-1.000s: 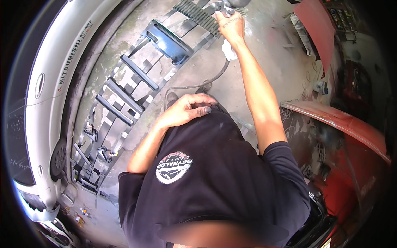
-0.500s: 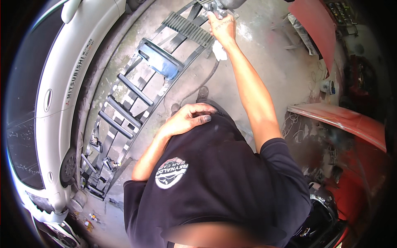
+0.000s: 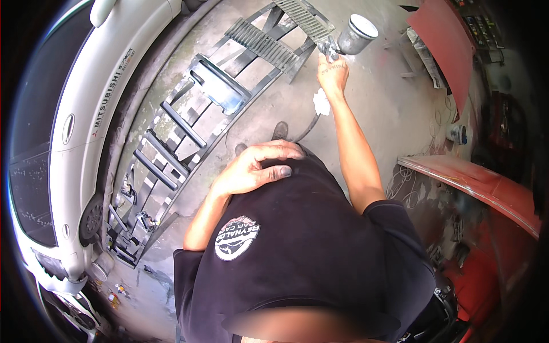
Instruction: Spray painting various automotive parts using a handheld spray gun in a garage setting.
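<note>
My right hand (image 3: 333, 74) is stretched far forward and closed round the handle of a spray gun (image 3: 353, 38), whose metal cup leans to the right. A piece of white cloth or paper (image 3: 321, 103) hangs just below that hand, around a dark hose (image 3: 309, 128). The gun's nozzle end is close to a slatted grey grille (image 3: 303, 20) on the stand; whether spray comes out I cannot tell. My left hand (image 3: 254, 168) lies flat against the front of my black shirt, fingers extended, holding nothing. Dark grey smudges mark its thumb.
A long stand (image 3: 213, 134) slants across the left, bearing another slatted grille (image 3: 262, 43), a glossy dark panel (image 3: 220, 86) and several dark strips (image 3: 183, 124). Beyond it is a silver car (image 3: 86, 114). Red body panels (image 3: 440, 48) stand at right, with a small bucket (image 3: 456, 134) between them.
My right hand and the spray gun have moved right and nearer to me, bringing the cup and the far grille into fuller view. My left hand stays on my shirt.
</note>
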`<state>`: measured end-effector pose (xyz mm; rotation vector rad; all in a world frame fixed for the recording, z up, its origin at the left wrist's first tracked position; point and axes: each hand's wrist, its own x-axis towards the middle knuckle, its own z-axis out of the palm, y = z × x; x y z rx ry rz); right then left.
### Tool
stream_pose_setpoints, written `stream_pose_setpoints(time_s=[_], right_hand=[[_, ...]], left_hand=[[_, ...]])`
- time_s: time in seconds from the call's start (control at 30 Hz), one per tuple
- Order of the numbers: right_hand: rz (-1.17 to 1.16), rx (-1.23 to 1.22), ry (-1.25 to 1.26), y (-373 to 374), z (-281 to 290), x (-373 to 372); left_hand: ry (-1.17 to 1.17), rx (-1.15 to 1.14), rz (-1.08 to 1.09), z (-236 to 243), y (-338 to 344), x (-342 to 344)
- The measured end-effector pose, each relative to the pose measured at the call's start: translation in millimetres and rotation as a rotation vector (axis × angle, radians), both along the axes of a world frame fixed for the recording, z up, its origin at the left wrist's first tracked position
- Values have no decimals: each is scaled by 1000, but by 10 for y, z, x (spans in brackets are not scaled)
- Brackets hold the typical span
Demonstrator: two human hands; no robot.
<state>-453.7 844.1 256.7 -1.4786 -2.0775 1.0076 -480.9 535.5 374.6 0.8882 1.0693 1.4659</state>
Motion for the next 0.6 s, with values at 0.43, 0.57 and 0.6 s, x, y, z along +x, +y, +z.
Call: stream_pose_setpoints(time_s=[0.43, 0.57, 0.6], right_hand=[[298, 172, 172, 165, 127, -1247], [170, 42, 55, 137, -28, -311], [133, 51, -11, 120, -35, -70]], left_hand=[[26, 423, 119, 627, -270, 26], [-19, 513, 47, 608, -375, -102], [-29, 525, 34, 581, -387, -138]])
